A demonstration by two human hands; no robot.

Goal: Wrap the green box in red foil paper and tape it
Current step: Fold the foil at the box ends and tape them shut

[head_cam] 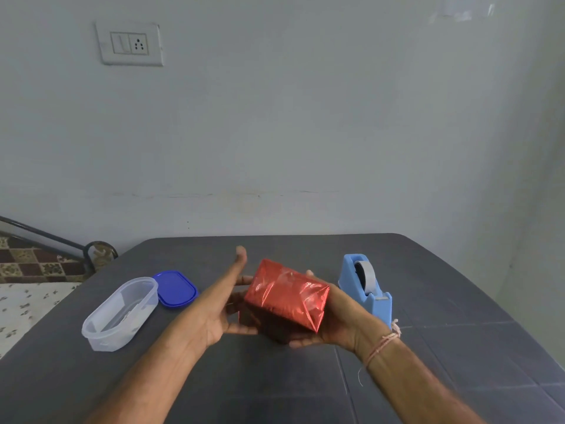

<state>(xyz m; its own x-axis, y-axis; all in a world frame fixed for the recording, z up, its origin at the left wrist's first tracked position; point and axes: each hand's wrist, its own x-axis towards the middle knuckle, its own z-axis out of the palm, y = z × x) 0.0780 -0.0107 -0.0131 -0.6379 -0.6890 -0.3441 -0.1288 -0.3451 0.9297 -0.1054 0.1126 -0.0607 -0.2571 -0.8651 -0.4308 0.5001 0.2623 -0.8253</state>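
Observation:
The box [286,293] is fully covered in shiny red foil; no green shows. It is held tilted above the dark table [428,377], a folded end flap facing me at the lower right. My right hand [333,325] cradles it from below and the right, fingers curled round its far side and underside. My left hand [223,301] lies against its left end, fingers running under it and thumb pointing up and away. A blue tape dispenser [365,286] with a grey roll stands just right of the box.
A clear oval plastic container [120,313] lies on the table's left, its blue lid [175,288] beside it. A bed with patterned cloth [27,286] adjoins the table's left edge. A wall stands behind the far edge.

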